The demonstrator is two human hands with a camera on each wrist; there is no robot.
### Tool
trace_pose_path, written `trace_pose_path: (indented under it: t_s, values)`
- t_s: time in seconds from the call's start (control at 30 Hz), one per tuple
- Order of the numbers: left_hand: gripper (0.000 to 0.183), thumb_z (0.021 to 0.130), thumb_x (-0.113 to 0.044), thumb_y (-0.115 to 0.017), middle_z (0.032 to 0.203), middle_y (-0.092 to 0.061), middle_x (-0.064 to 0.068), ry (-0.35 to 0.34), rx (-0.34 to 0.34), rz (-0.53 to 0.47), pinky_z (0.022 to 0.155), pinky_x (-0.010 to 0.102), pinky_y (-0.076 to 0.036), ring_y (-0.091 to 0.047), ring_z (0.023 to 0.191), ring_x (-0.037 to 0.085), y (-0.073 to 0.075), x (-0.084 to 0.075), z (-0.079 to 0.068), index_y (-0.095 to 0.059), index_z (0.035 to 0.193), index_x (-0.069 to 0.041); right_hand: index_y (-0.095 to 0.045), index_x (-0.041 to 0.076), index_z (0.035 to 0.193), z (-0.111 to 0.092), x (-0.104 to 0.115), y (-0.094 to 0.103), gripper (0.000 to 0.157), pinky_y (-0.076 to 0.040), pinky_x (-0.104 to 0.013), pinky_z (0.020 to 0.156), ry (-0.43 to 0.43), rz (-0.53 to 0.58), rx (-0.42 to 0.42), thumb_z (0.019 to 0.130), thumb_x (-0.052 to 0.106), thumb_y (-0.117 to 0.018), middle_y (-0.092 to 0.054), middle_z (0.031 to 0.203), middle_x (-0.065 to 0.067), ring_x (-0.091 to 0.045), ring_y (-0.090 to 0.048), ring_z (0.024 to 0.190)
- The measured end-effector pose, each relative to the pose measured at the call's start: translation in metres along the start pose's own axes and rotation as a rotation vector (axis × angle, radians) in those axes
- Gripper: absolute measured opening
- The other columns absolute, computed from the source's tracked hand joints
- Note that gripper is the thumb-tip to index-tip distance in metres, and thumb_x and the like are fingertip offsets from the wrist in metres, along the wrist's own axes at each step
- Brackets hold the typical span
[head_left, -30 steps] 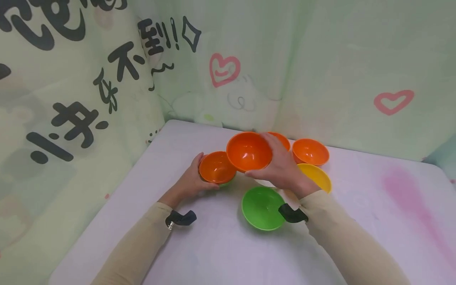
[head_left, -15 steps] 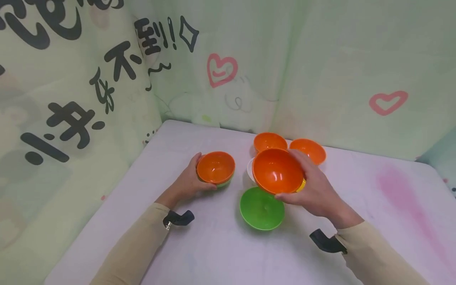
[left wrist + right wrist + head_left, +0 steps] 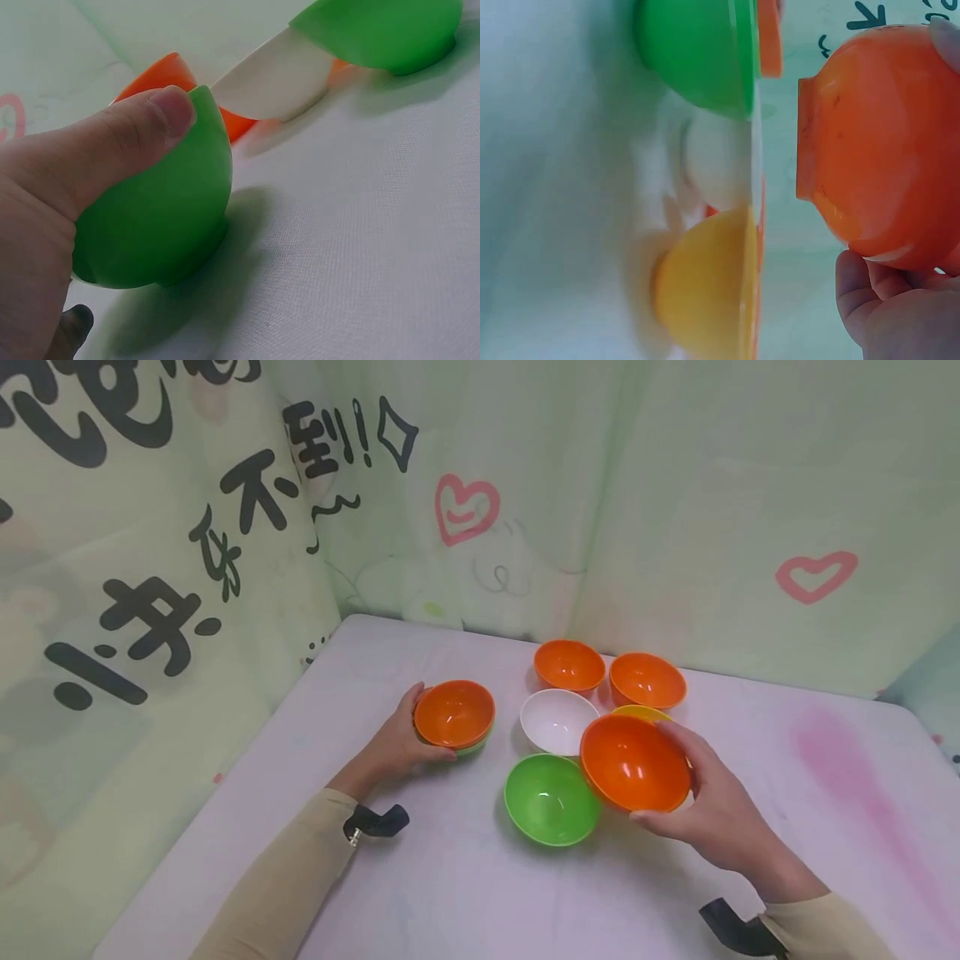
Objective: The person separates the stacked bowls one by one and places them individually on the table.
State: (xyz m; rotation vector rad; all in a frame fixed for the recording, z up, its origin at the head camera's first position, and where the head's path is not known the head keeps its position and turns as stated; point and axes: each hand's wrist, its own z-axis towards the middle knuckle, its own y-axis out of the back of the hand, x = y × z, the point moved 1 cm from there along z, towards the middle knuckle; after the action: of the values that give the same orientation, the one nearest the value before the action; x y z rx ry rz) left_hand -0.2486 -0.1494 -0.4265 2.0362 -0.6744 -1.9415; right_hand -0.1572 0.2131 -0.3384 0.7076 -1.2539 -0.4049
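At the left of the head view, my left hand [image 3: 393, 739] grips a green bowl [image 3: 157, 214] with an orange bowl [image 3: 454, 714] nested inside it. The left wrist view shows the thumb over the green bowl's side, close above the white cloth. My right hand [image 3: 723, 814] holds another orange bowl [image 3: 636, 764] by its rim and side, tilted and raised off the table. That bowl partly covers a yellow bowl [image 3: 641, 713] in the head view. In the right wrist view its foot ring and scuffed underside show, apart from the yellow bowl [image 3: 705, 292].
A second green bowl [image 3: 552, 802] stands between the hands, with a white bowl [image 3: 558, 722] behind it. Farther back, two orange bowls [image 3: 568, 667] sit side by side near the table's rear edge. A printed curtain [image 3: 675, 510] hangs behind the white-covered table [image 3: 450, 885].
My right hand has carried its orange bowl rightward and toward me, from beside the nested pair past the white bowl, uncovering that bowl. The left hand stays on its bowls.
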Motion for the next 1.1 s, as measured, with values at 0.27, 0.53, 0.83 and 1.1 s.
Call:
trace_pose_path:
  t_s: [0.27,0.53,0.83,1.1]
  values:
    - [0.122,0.05,-0.043,-0.084,0.14,-0.029,-0.003,-0.011,0.005,-0.002,0.094,0.043,-0.036,-0.032,0.122,0.016,0.0,0.0,-0.001,-0.01,0.143,-0.018,-0.022,0.013,0.14,-0.024,-0.017,-0.001,0.099,-0.047,-0.042,0.081,-0.104,-0.044,-0.008,0.063,0.036,-0.08,-0.033,0.133,-0.009,-0.027,-0.038,0.111]
    - [0.121,0.052,-0.041,-0.085,0.14,-0.029,-0.003,0.003,0.012,0.004,0.095,0.044,-0.036,-0.031,0.123,0.017,0.001,-0.001,-0.002,-0.009,0.143,-0.018,-0.018,0.012,0.142,-0.038,-0.031,-0.006,0.105,-0.039,-0.053,0.086,-0.233,-0.058,0.022,0.061,0.044,-0.078,-0.029,0.136,-0.014,-0.033,-0.035,0.114]
    - [0.12,0.053,-0.04,-0.084,0.14,-0.028,-0.003,0.001,0.006,0.009,0.095,0.044,-0.036,-0.031,0.124,0.017,0.0,0.0,-0.002,-0.009,0.143,-0.018,-0.016,0.012,0.142,-0.048,-0.045,-0.016,0.108,-0.04,-0.052,0.087,-0.269,-0.067,0.048,0.061,0.052,-0.075,-0.028,0.136,-0.013,-0.031,-0.036,0.113]
    - [0.12,0.052,-0.041,-0.084,0.141,-0.028,-0.003,0.001,0.004,0.019,0.095,0.043,-0.035,-0.031,0.124,0.017,0.0,0.0,-0.002,-0.009,0.143,-0.018,-0.014,0.012,0.143,-0.049,-0.052,-0.023,0.11,-0.042,-0.052,0.085,-0.296,-0.094,0.063,0.061,0.056,-0.073,-0.028,0.136,-0.014,-0.031,-0.036,0.112]
